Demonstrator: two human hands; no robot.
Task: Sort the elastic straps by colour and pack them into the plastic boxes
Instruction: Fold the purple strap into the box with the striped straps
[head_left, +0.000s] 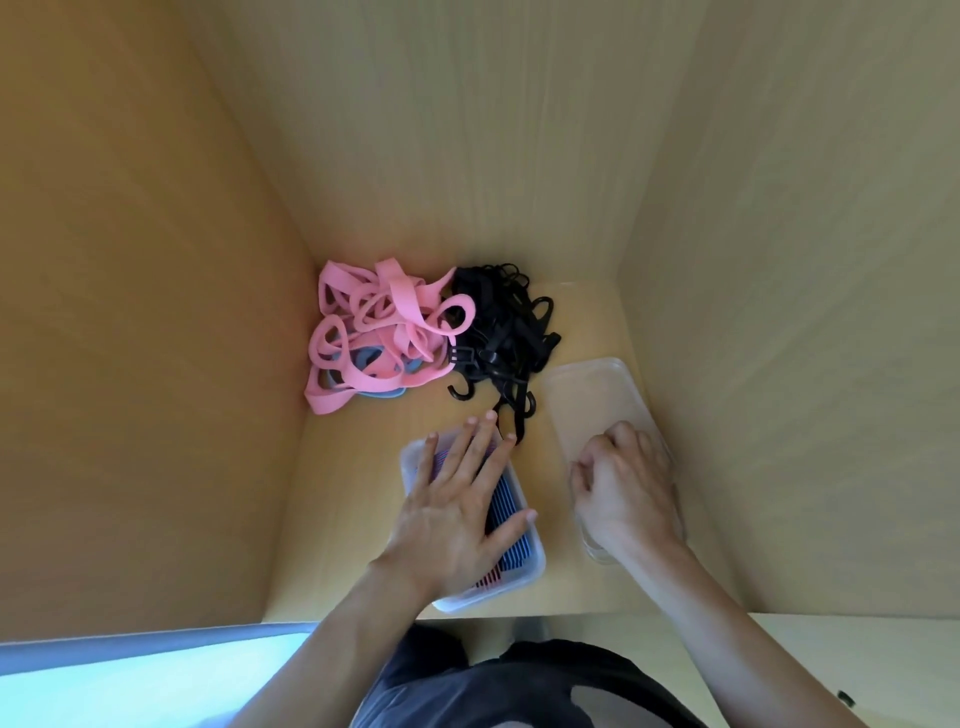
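Pink straps (384, 332) tangle beside black hooked straps (501, 338); left hand (457, 509) flat on filled box (535, 564), right hand (628, 483) clasps clear box (587, 395).

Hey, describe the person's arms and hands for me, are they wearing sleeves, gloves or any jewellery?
Both arms are bare: the left forearm and right forearm show no sleeves. The left hand and right hand have no gloves, and no rings, watch or bracelets show. The only clothing in view is a dark garment at the bottom edge, on the torso.
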